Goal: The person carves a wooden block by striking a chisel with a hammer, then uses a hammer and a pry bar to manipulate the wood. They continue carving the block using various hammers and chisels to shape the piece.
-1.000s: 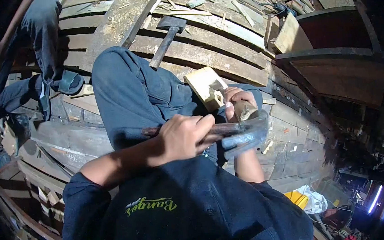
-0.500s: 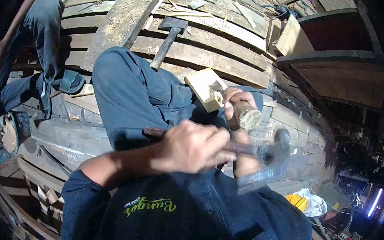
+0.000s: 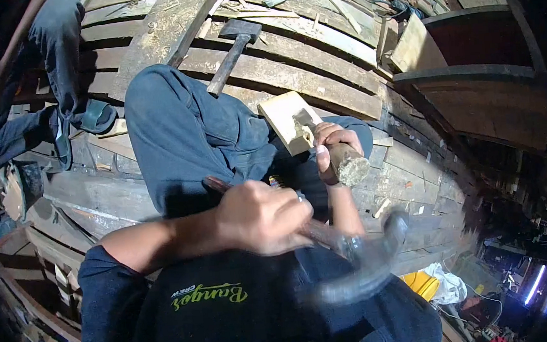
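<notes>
My left hand [image 3: 264, 217] is wrapped round the handle of a claw hammer [image 3: 357, 248], whose metal head is blurred by motion near my chest. In my right hand [image 3: 337, 141] is a chisel [image 3: 353, 168], gripped by its thick wooden handle with a frayed, battered end. The chisel's blade points into a cut opening in a pale wooden block [image 3: 280, 116], and its tip cannot be made out. The block lies by my folded legs [image 3: 186, 126], tilted. The hammer head is apart from the chisel handle.
Beyond my knee a mallet [image 3: 233, 55] lies on the slatted plank floor [image 3: 291, 73]. Shavings cover a board [image 3: 163, 38]. Another person's legs [image 3: 62, 52] are at upper left. A wooden frame [image 3: 472, 78] stands at right, and a crate [image 3: 32, 286] at lower left.
My left hand has drawn the hammer slightly left and towards my body, its head swinging away from the chisel. My right hand, the chisel and the block have barely moved.
</notes>
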Action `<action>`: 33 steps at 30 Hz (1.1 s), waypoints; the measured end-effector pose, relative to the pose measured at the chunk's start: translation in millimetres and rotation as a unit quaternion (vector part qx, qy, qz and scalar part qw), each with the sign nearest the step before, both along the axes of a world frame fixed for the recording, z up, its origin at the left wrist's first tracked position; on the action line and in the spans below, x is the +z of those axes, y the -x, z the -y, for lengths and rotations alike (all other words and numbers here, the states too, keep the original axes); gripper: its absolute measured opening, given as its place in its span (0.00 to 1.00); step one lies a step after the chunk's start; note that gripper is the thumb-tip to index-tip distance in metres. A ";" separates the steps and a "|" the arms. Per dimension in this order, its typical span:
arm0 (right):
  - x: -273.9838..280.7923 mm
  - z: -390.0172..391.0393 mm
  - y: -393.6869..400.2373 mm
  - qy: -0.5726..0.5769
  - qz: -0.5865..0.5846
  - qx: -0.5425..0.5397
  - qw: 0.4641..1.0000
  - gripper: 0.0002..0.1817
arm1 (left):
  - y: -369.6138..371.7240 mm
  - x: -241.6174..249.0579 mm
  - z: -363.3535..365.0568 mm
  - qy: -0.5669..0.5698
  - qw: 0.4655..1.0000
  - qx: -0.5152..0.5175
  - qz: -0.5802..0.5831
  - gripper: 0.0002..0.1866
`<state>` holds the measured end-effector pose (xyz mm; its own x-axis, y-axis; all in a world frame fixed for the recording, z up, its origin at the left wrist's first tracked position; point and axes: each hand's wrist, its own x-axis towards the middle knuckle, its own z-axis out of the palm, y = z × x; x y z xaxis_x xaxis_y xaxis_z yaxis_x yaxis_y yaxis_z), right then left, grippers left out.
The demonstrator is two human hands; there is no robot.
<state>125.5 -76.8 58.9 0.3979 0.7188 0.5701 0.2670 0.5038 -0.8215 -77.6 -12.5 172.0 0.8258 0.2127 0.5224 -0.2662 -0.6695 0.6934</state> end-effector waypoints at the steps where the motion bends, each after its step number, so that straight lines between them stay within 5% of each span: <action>1: -0.5 0.0 0.3 -0.007 -0.021 -0.006 1.000 0.11 | -0.4 -11.8 -1.6 0.001 0.996 0.033 -0.086 0.18; 2: 0.5 0.3 2.1 -0.011 -0.022 -0.006 1.000 0.11 | -1.3 -21.6 -5.6 -0.002 0.983 0.068 -0.170 0.18; 4: 3.7 3.5 5.1 0.008 -0.068 -0.021 0.997 0.11 | -6.1 -20.4 -9.6 -0.010 0.985 0.051 -0.162 0.18; 10: -2.2 2.9 0.3 -0.010 0.000 -0.003 1.000 0.11 | -6.0 0.1 6.7 -0.023 0.999 0.024 0.029 0.18; 12: 0.8 1.5 -0.5 -0.003 -0.026 0.004 1.000 0.10 | -0.2 -12.7 -4.3 -0.040 0.993 0.017 -0.110 0.18; 15: 0.6 0.3 1.7 0.001 -0.033 0.006 0.999 0.09 | -9.5 -24.5 -8.0 -0.010 0.985 0.065 -0.162 0.17; 20: -1.0 -2.7 0.7 -0.005 -0.005 -0.013 1.000 0.10 | -4.1 -5.6 3.6 0.004 1.000 0.014 -0.012 0.19; 25: -0.9 -2.9 0.8 -0.004 -0.068 0.005 0.998 0.11 | -5.7 -27.8 -6.5 0.009 0.987 0.070 -0.145 0.18; 32: -1.7 -4.0 0.9 -0.010 -0.025 0.004 1.000 0.11 | -4.8 -9.3 -0.2 -0.030 0.999 0.015 -0.004 0.17; 33: -1.1 -2.3 -0.3 -0.003 -0.031 0.011 0.999 0.10 | -3.9 -16.1 -2.2 -0.020 0.996 0.032 -0.077 0.17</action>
<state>125.8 -74.5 57.9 0.4162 0.7250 0.5488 0.2043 0.5135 -0.8334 -73.7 -10.3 155.9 0.8823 0.2492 0.3993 -0.1146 -0.7091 0.6957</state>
